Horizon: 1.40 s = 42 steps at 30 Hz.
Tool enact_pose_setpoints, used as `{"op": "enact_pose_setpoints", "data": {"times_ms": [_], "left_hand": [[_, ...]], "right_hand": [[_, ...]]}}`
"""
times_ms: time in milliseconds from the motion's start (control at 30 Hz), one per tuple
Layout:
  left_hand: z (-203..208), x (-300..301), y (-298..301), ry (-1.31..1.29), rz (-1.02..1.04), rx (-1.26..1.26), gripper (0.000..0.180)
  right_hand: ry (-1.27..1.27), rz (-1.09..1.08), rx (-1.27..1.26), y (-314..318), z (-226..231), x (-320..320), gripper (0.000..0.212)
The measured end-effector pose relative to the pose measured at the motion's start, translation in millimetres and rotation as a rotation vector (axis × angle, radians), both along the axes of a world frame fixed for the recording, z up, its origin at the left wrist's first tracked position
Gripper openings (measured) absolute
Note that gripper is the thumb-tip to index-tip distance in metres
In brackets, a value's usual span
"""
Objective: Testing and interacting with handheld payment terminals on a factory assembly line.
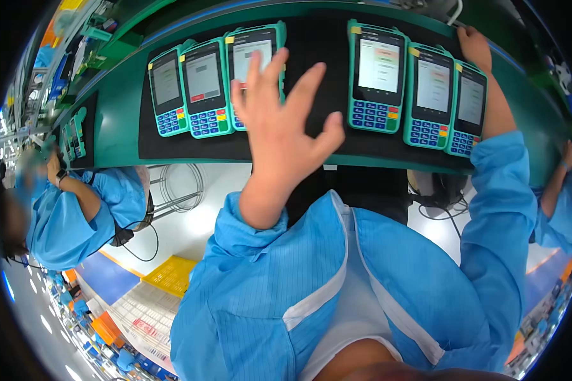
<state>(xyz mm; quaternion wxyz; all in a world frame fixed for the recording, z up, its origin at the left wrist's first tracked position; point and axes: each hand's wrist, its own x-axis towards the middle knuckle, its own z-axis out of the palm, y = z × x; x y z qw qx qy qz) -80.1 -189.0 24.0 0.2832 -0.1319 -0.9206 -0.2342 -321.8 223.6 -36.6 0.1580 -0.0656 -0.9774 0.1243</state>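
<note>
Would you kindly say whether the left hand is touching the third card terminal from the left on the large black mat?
Cannot tell: the head view shows the left hand covering part of the third card terminal, hiding any contact or gap.

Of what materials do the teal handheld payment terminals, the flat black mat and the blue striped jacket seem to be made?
Teal handheld payment terminals: probably satin plastic; rounded, moulded casings.
Flat black mat: perhaps matte rubber or foam, hardly shining.
Blue striped jacket: likely matte fabric, softly creased.
</note>
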Motion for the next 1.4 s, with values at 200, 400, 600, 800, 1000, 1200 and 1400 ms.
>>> {"op": "enact_pose_setpoints", "data": {"times_ms": [200,400,600,800,1000,1200,1400], "left_hand": [[-9.6,-21.7,54.8,-0.01,-0.04,-0.003,0.053],[-7.1,-31.3,76.0,-0.04,-0.005,-0.083,0.05],[-9.1,-32.1,76.9,-0.023,0.005,-0.126,0.053],[4.7,-25.1,108.4,-0.037,-0.083,-0.161,0.051],[-3.8,-32.2,130.2,-0.032,-0.14,-0.173,0.052],[1.6,-28.4,123.1,-0.045,-0.103,-0.194,0.051],[13.2,-12.8,77.9,-0.065,-0.058,-0.151,0.046]], "right_hand": [[0.014,-0.015,-0.004,-11.6,1.4,4.2,0.046],[0.039,-0.019,0.025,14.6,-9.1,-0.2,0.047],[0.091,-0.085,-0.099,-49.0,29.4,36.4,0.035],[0.088,-0.103,-0.084,-45.5,31.4,37.5,0.036],[0.035,-0.143,-0.071,-42.9,32.1,36.4,0.036],[0.057,-0.083,-0.107,-53.0,32.1,34.8,0.036],[-0.012,-0.005,-0.025,-9.7,-3.0,4.2,0.047]]}}
